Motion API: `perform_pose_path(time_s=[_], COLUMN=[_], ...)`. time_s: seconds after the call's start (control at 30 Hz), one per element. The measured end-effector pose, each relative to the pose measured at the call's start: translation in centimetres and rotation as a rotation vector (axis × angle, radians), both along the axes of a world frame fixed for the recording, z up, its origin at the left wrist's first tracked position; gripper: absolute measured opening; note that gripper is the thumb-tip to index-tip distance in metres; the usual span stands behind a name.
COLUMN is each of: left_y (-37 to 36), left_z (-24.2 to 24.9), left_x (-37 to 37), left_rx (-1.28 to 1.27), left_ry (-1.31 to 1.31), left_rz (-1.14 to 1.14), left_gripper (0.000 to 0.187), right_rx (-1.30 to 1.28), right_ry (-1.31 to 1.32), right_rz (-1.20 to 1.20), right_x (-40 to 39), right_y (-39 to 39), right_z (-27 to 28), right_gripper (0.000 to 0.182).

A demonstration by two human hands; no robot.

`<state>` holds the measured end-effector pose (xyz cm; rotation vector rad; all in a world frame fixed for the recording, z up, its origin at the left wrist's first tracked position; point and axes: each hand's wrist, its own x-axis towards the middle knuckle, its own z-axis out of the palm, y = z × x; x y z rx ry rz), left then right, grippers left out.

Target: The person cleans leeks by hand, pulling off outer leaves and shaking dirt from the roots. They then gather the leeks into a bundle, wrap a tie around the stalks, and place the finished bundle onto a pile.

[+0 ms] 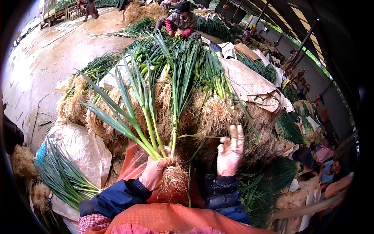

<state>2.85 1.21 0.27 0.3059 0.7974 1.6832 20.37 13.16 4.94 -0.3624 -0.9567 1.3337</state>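
Note:
My left hand (152,173) is wrapped round a small bunch of green onions (149,130) just above its pale, stringy roots (174,177). The long green leaves fan up and away from me. To the right, my right hand (230,153) is raised with two fingers upright, while its thumb and forefinger pinch the end of a thin yellowish leaf (199,136). That leaf stretches left to the bunch's rightmost stalk. Behind both hands lies a large heap of green onions (218,111), roots facing me.
An orange apron (163,216) covers my lap. Trimmed onions (64,173) lie on sheeting (83,148) at left. Loose green leaves (267,183) are piled at right. Pale sacking (249,80) partly covers the heap. Beyond it, a person (181,23) sits handling onions.

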Motion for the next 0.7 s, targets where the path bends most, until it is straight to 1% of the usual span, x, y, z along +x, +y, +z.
perform_pose_path(time_s=[0.07,0.13,0.17,0.2,0.23,0.27,0.33,0.37,0.4,0.43,0.47,0.5,0.53,0.57,0.6,0.63,0.67,0.7], left_y=[0.0,-0.2,-0.3,-0.5,-0.7,-0.8,-0.4,0.0,0.6,0.6,0.8,0.8,0.6,0.6,0.7,0.6,0.5,0.8], left_z=[0.0,0.5,0.6,0.6,0.3,-0.3,-0.1,0.4,-0.6,-0.7,-0.8,-0.5,0.0,-0.2,-0.2,0.3,0.9,1.0], left_x=[0.5,1.2,1.6,1.5,1.3,0.8,0.2,-0.1,-0.4,-0.7,-0.7,-0.5,-0.3,0.1,0.6,1.0,0.9,0.5], left_rx=[-0.026,-0.047,-0.065,-0.079,-0.071,-0.048,-0.054,-0.049,-0.007,0.009,0.020,-0.036,-0.040,-0.054,-0.062,-0.058,-0.082,-0.055], left_ry=[0.012,0.041,0.062,0.087,0.062,0.043,0.090,0.090,0.039,0.010,-0.023,-0.016,-0.080,-0.068,-0.053,-0.004,0.039,-0.002], left_rz=[-0.033,-0.025,-0.003,0.026,0.029,0.010,0.021,0.001,-0.031,-0.057,-0.085,-0.107,-0.148,-0.142,-0.133,-0.063,-0.045,-0.038], left_gripper=[0.024,0.029,0.030,0.031,0.032,0.032,0.031,0.032,0.032,0.032,0.032,0.032,0.033,0.034,0.035,0.035,0.035,0.035], right_rx=[0.027,0.350,0.332,0.320,0.452,0.501,0.339,0.150,-0.041,-0.102,-0.089,0.005,0.103,0.285,0.269,0.262,0.069,0.189], right_ry=[-0.577,-0.789,-0.884,-0.974,-1.147,-1.134,-0.792,-0.674,-0.549,-0.473,-0.398,-0.466,-0.528,-0.673,-0.800,-0.932,-0.815,-0.889], right_rz=[0.243,0.004,0.015,0.028,-0.214,-0.312,0.066,0.284,0.494,0.437,0.376,0.305,0.232,0.076,0.156,0.236,0.313,0.221], right_x=[-2.0,-6.7,-7.6,-8.7,-8.5,-8.4,-6.7,-5.3,-3.7,-2.5,-1.4,-2.1,-3.2,-4.7,-5.6,-6.5,-6.8,-6.5], right_y=[0.2,2.9,3.9,4.1,3.3,2.7,1.0,-1.0,-3.2,-4.2,-3.5,-2.4,-0.7,1.3,1.9,2.5,1.9,1.2], right_z=[-1.0,-4.4,-5.8,-5.6,-4.4,-4.8,-6.6,-5.5,-3.2,-2.0,-2.3,-1.4,-0.2,-1.6,-2.3,-3.0,-4.2,-4.5], right_gripper=[0.044,0.037,0.031,0.027,0.021,0.015,0.015,0.020,0.024,0.028,0.031,0.032,0.035,0.036,0.035,0.036,0.028,0.022])
